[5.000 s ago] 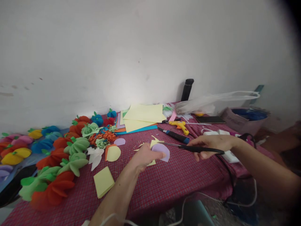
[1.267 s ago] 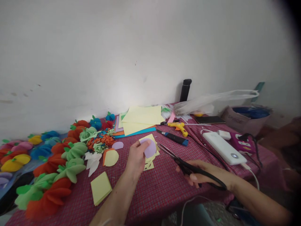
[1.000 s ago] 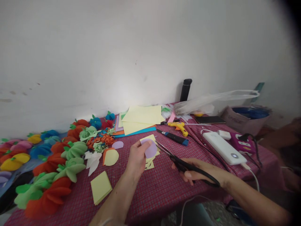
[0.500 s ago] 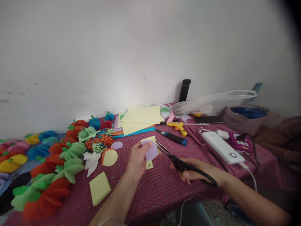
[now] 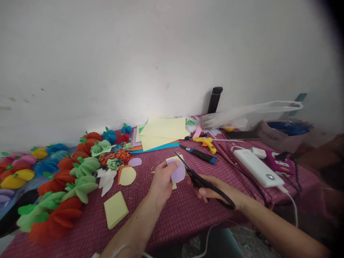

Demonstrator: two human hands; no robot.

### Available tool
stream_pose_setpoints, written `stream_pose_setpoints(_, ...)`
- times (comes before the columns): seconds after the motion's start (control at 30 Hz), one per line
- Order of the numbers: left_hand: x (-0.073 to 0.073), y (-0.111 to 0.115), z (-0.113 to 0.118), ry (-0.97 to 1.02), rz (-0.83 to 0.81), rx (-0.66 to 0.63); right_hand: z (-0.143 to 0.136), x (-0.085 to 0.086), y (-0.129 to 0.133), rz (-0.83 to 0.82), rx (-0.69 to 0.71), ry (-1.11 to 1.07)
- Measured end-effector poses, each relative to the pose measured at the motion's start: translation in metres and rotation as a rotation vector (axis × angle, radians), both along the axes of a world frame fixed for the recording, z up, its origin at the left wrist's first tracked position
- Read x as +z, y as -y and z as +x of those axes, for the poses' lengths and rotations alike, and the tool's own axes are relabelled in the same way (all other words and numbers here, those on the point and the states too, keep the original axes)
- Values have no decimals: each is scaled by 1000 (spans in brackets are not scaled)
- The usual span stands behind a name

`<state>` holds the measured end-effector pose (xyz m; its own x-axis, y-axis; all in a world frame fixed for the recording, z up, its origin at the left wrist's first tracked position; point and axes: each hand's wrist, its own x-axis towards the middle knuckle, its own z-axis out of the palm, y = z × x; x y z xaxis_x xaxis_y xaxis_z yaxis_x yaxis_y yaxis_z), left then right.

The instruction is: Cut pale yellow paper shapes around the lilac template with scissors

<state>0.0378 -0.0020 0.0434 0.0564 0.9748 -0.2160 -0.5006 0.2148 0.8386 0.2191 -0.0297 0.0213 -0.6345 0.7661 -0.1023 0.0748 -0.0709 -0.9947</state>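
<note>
My left hand pinches a round purple piece laid over a yellow sheet, which shows behind its upper edge. In my right hand are black-handled scissors, their blades parted at the upper edge of the purple and yellow pieces. Left of my left hand lie a yellow rounded piece on an orange one, another purple piece and a stack of yellow squares. A yellow scrap is partly hidden under my left hand.
Colourful pumpkin-like shapes crowd the left side. Sheets lie near the wall. A blue-black cutter, yellow glue gun, white power bank, purple power strip and plastic bag stand around the right side.
My right hand and the scissors have moved left, closer to my left hand, and the blades now overlap the yellow sheet's edge. The view has shifted slightly.
</note>
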Motion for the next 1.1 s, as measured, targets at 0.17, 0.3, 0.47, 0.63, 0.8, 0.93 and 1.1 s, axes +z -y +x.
stream_pose_setpoints(0.17,0,-1,0,18,-10,10,-3,-2,0,5,-34,-4)
stream_pose_setpoints(0.3,0,-1,0,24,-14,20,-4,-4,1,2,-57,-1)
stream_pose_setpoints(0.47,1,-1,0,28,-10,20,-5,-8,-1,1,-74,-11)
stream_pose_setpoints(0.63,1,-1,0,10,-10,19,-6,-4,0,14,-64,-2)
stream_pose_setpoints(0.8,3,0,0,-1,-6,11,-7,0,1,14,-65,3)
stream_pose_setpoints(0.93,3,1,0,4,-8,10,-6,0,1,22,-72,8)
stream_pose_setpoints(1.1,3,1,-1,4,-6,8,-5,0,1,24,-74,11)
